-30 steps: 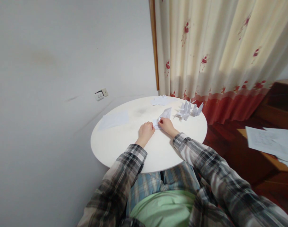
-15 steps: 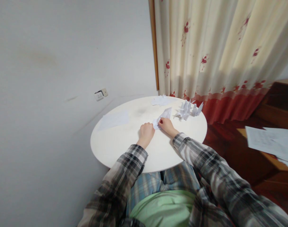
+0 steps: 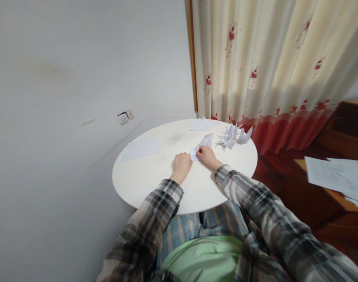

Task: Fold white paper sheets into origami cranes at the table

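On the round white tabletop [image 3: 149,178], a folded white paper [image 3: 208,140] is lying just off the centre toward one o'clock, its upper end pointing the same way. The right hand [image 3: 207,156] is pinching it, thumb and fingertips drawn nearly together. The left hand [image 3: 182,163] is curling its fingers in at the paper's eight-o'clock end; whether it is gripping anything, I cannot tell. Pointed paper shapes [image 3: 230,136] are clustering at two o'clock, smaller papers [image 3: 198,125] are lying near twelve, and flat paper [image 3: 142,149] is resting at ten.
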The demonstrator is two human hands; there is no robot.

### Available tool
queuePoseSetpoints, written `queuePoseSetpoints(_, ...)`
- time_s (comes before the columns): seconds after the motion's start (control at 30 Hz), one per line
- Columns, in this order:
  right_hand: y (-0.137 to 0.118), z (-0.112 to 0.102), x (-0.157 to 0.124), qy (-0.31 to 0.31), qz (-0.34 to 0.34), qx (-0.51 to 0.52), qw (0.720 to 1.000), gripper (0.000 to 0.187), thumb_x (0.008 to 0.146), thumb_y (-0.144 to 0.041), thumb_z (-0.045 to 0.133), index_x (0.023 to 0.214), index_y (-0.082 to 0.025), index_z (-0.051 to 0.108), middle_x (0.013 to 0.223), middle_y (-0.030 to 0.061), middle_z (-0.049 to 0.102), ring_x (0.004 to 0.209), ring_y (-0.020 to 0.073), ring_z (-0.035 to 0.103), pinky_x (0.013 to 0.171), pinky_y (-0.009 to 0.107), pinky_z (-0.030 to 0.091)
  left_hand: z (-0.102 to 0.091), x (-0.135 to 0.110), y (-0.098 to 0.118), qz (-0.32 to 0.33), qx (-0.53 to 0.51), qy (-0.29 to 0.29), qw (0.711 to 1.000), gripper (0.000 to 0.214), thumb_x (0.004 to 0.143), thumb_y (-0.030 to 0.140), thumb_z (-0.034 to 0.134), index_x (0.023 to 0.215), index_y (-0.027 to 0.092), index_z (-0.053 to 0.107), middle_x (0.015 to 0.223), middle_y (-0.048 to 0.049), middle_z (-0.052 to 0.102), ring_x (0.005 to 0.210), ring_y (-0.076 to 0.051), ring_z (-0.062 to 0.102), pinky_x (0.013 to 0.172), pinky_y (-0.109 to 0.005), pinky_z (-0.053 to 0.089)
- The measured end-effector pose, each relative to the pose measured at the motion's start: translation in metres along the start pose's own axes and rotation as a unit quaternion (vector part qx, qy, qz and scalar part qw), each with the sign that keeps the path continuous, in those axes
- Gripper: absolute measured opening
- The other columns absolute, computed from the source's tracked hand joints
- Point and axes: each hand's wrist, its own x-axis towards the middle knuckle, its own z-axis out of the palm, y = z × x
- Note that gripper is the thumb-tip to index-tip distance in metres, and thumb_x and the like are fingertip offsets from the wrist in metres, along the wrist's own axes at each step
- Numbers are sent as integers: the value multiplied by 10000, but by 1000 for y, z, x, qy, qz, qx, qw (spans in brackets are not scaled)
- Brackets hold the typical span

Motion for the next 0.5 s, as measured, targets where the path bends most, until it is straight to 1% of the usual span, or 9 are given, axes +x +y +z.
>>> queuePoseSetpoints(0.2,2,2,0,19,-13,10,1000,183,771,-193,466,807,-115,627,783,80,649,700,136,546,618,219,335,2,1,-2,-5,-6,3,1000,299,803,156,381,924,113,651,862,-152,642,867,-227,594,738,-316,433)
queuePoseSetpoints(0.5,2,1,0,14,-8,8,1000,180,775,-188,466,810,-114,627,792,78,645,717,135,551,632,216,342,-1,0,-2,-14,-31,-5,999,280,791,156,393,902,124,648,867,-141,649,860,-225,598,728,-311,432)
